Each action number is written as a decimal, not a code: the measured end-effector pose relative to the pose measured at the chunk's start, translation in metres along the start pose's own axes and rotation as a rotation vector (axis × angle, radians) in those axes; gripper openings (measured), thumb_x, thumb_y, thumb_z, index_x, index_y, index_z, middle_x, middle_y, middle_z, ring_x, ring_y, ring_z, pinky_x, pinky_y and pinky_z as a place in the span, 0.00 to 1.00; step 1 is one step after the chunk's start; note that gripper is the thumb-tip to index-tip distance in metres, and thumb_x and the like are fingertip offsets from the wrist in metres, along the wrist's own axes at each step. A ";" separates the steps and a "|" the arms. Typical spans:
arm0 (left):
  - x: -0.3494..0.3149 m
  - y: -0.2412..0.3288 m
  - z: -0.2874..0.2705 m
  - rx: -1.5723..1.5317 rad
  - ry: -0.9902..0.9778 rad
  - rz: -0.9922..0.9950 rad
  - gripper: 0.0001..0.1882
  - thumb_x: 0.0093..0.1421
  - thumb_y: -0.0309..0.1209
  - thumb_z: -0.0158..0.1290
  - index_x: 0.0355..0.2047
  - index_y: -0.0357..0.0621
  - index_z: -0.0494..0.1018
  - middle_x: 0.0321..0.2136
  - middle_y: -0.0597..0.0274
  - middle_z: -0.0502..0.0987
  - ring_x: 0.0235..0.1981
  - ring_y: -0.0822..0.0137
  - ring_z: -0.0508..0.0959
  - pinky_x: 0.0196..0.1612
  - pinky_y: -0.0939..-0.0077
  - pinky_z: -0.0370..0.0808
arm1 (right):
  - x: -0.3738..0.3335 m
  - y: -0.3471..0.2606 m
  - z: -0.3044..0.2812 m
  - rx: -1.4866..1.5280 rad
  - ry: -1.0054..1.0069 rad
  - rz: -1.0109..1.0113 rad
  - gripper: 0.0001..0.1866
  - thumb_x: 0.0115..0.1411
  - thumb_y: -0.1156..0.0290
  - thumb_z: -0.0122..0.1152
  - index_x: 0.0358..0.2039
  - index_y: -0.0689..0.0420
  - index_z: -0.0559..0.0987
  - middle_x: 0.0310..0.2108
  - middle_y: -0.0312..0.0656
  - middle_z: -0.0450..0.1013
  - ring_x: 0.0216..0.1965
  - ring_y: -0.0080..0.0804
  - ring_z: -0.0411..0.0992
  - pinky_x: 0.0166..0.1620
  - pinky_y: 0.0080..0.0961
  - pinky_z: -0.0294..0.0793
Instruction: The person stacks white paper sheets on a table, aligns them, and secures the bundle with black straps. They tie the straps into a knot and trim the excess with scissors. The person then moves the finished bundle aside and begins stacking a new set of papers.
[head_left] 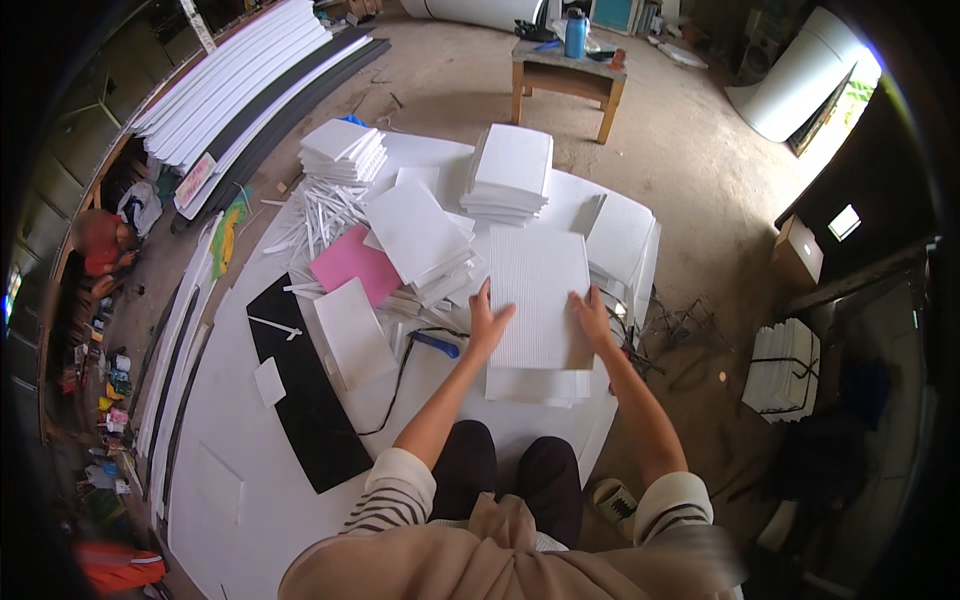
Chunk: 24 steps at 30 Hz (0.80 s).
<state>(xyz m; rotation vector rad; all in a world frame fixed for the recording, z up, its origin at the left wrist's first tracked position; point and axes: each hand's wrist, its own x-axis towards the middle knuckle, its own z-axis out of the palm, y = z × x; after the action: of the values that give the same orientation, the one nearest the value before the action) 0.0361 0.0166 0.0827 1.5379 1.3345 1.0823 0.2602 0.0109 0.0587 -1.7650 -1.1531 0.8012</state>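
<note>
Between my two hands is a white ridged foam sheet (540,295), with fine lines running along its left part. My left hand (488,322) grips its left edge, thumb on top. At the right edge my right hand (592,315) closes on it in the same way. Under its near end lie more white sheets (538,386). Beyond it stands a tall stack of white sheets (510,170). To the left are loose white sheets (415,228), a pink sheet (355,265) and a heap of thin white strips (325,212). A blue-handled tool (436,345) with a dark cord lies near my left forearm.
Everything rests on a large white board (215,410); a black strip (300,390) lies across it. Another white stack (618,235) sits at its right edge. Tangled wire (685,330) and a strapped bundle (783,370) are on the floor. A person (100,245) sits far left.
</note>
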 end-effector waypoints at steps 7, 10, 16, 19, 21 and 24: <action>-0.060 -0.040 0.008 0.341 0.049 0.013 0.42 0.44 0.36 0.57 0.55 0.42 0.47 0.44 0.45 0.53 0.46 0.50 0.54 0.50 0.56 0.52 | -0.060 0.015 0.016 -0.300 0.035 0.049 0.32 0.48 0.59 0.56 0.50 0.64 0.60 0.42 0.59 0.56 0.46 0.52 0.54 0.50 0.40 0.54; -0.064 -0.039 0.013 0.429 0.085 -0.039 0.42 0.43 0.36 0.57 0.54 0.41 0.47 0.45 0.46 0.52 0.47 0.49 0.53 0.50 0.56 0.52 | -0.058 0.030 0.022 -0.324 0.106 -0.023 0.31 0.48 0.58 0.57 0.49 0.62 0.61 0.40 0.56 0.56 0.45 0.49 0.55 0.50 0.39 0.54; 0.041 -0.028 -0.029 0.301 0.099 0.045 0.39 0.46 0.36 0.56 0.54 0.41 0.48 0.45 0.49 0.51 0.47 0.52 0.53 0.51 0.61 0.52 | 0.052 0.024 0.003 -0.170 0.148 -0.146 0.25 0.51 0.64 0.54 0.49 0.59 0.63 0.40 0.52 0.56 0.38 0.42 0.61 0.44 0.32 0.63; 0.154 -0.048 -0.040 0.259 0.104 0.081 0.37 0.48 0.36 0.54 0.54 0.41 0.48 0.45 0.49 0.51 0.48 0.54 0.54 0.51 0.64 0.54 | 0.143 -0.009 0.022 -0.028 0.026 -0.022 0.24 0.53 0.66 0.52 0.49 0.60 0.63 0.41 0.53 0.58 0.35 0.39 0.65 0.41 0.29 0.67; 0.225 -0.067 -0.026 0.283 0.089 0.076 0.36 0.49 0.37 0.53 0.54 0.41 0.48 0.46 0.49 0.51 0.49 0.54 0.54 0.52 0.64 0.54 | 0.206 0.004 0.043 -0.042 -0.026 -0.053 0.23 0.53 0.66 0.51 0.49 0.60 0.63 0.43 0.53 0.60 0.36 0.38 0.66 0.41 0.30 0.67; 0.305 -0.100 -0.012 0.391 0.046 0.046 0.36 0.49 0.37 0.53 0.54 0.37 0.48 0.50 0.48 0.50 0.52 0.52 0.52 0.54 0.62 0.51 | 0.261 0.010 0.092 -0.007 -0.130 0.055 0.26 0.54 0.67 0.47 0.52 0.64 0.58 0.49 0.51 0.61 0.48 0.35 0.63 0.49 0.24 0.60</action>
<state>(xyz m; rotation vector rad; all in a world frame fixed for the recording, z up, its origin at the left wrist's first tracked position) 0.0166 0.3307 0.0197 1.8403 1.6202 0.9249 0.2817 0.2798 -0.0052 -1.7789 -1.1975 0.9581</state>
